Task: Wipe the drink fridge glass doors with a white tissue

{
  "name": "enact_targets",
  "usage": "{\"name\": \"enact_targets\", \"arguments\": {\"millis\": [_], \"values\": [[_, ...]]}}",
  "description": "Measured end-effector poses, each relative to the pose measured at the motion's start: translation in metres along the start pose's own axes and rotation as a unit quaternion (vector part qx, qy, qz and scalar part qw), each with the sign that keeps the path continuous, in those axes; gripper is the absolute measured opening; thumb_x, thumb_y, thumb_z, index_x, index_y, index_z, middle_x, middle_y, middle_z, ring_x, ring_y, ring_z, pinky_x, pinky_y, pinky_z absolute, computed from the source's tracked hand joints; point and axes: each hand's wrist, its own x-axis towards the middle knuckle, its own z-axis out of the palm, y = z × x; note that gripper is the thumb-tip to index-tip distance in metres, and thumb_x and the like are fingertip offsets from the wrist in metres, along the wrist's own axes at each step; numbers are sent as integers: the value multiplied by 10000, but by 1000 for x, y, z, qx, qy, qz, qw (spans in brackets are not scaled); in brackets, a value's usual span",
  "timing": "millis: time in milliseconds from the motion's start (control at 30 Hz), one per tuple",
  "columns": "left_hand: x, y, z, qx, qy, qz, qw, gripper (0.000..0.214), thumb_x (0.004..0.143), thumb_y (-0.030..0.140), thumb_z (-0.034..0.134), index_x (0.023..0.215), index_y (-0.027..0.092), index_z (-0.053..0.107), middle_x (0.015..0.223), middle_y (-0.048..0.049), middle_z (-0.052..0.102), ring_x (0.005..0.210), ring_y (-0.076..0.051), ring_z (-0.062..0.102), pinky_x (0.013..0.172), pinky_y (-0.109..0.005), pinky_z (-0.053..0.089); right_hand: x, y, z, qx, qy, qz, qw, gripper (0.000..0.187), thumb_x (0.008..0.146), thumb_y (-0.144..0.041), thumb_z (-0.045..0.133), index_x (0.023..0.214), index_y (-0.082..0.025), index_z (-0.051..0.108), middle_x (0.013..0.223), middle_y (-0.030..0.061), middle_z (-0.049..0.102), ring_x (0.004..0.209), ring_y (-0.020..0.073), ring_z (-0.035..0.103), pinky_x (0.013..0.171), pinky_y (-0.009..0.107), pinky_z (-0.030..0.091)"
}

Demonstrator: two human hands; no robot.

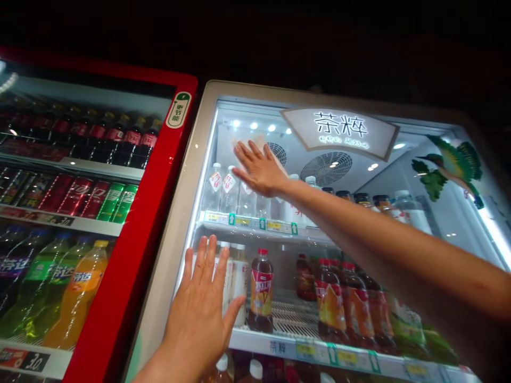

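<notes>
My left hand (203,303) is raised with its fingers stretched upward and its palm toward the glass door (239,119) of the white-framed drinks fridge. Higher up, my right hand (261,167) lies spread against or just before the same glass, its arm reaching in from the right. A pale, blurred patch (259,141) shows behind the right fingers; whether it is a thin cloth or a reflection, I cannot tell. Behind the glass, near the right hand, stand clear water bottles (229,189). A red-capped tea bottle (262,290) and white bottles (239,276) are beside the left hand.
On the left is a red-framed fridge (159,186) with cola bottles (115,135), cans (96,199) and an orange soda bottle (85,287). A lit sign (341,130) and a bird decoration (455,165) are on the white fridge. More tea bottles (331,300) stand right.
</notes>
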Motion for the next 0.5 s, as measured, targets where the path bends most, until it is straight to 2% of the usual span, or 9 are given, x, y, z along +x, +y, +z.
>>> {"name": "enact_targets", "arguments": {"millis": [67, 133, 200, 233, 300, 400, 467, 500], "values": [[-6, 6, -2, 7, -12, 0, 1000, 743, 969, 502, 463, 1557, 60, 357, 1659, -248, 316, 1576, -374, 252, 1240, -564, 262, -42, -24, 13, 5, 14, -85, 996, 831, 1001, -746, 206, 1655, -239, 143, 1747, 43, 121, 1620, 299, 42, 1304, 618, 11], [-17, 15, -5, 6, -23, 1, 1000, 744, 967, 484, 470, 1562, 54, 346, 1669, -249, 295, 1584, -386, 222, 1243, -582, 248, -94, -48, 24, 13, 10, -192, 981, 840, 994, -764, 244, 1645, -232, 219, 1736, 37, 192, 1622, 286, 72, 1317, 589, -15], [-24, 28, -5, -3, -31, 2, 1000, 746, 968, 473, 466, 1566, 47, 333, 1673, -249, 285, 1589, -392, 198, 1243, -593, 248, -135, -50, 28, 25, 1, -263, 964, 829, 1000, -756, 272, 1633, -221, 268, 1727, 35, 235, 1623, 263, 89, 1325, 553, -35], [-25, 36, -4, -10, -37, 1, 999, 752, 971, 471, 460, 1572, 43, 316, 1675, -247, 284, 1592, -389, 190, 1243, -597, 255, -147, -39, 27, 29, -2, -272, 962, 815, 1005, -744, 284, 1633, -224, 267, 1727, 32, 236, 1623, 256, 93, 1326, 547, -34], [-21, 53, -2, -28, -45, -7, 999, 783, 977, 479, 445, 1591, 32, 252, 1680, -242, 276, 1597, -371, 180, 1246, -599, 280, -155, 5, 19, 33, -7, -226, 974, 782, 1018, -713, 283, 1643, -246, 222, 1736, 32, 198, 1622, 263, 95, 1320, 571, -9], [0, 77, 3, -59, -53, -20, 997, 812, 983, 484, 446, 1622, 73, 158, 1710, -212, 214, 1608, -344, 152, 1257, -604, 295, -145, 91, 3, 34, 0, -56, 998, 758, 1026, -694, 219, 1652, -276, 126, 1750, 33, 119, 1620, 304, 62, 1290, 653, 34], [16, 93, 4, -78, -54, -25, 995, 810, 981, 462, 468, 1635, 125, 129, 1729, -186, 158, 1615, -337, 119, 1265, -614, 284, -147, 124, -4, 34, 14, 17, 999, 773, 1021, -698, 205, 1652, -269, 86, 1754, 38, 104, 1618, 317, 50, 1282, 671, 44], [23, 101, 4, -86, -53, -26, 995, 811, 979, 448, 480, 1638, 138, 121, 1733, -181, 141, 1617, -338, 104, 1269, -618, 273, -156, 127, -4, 33, 20, 22, 999, 792, 1014, -709, 223, 1653, -267, 72, 1754, 37, 111, 1618, 316, 55, 1287, 663, 45]]}}
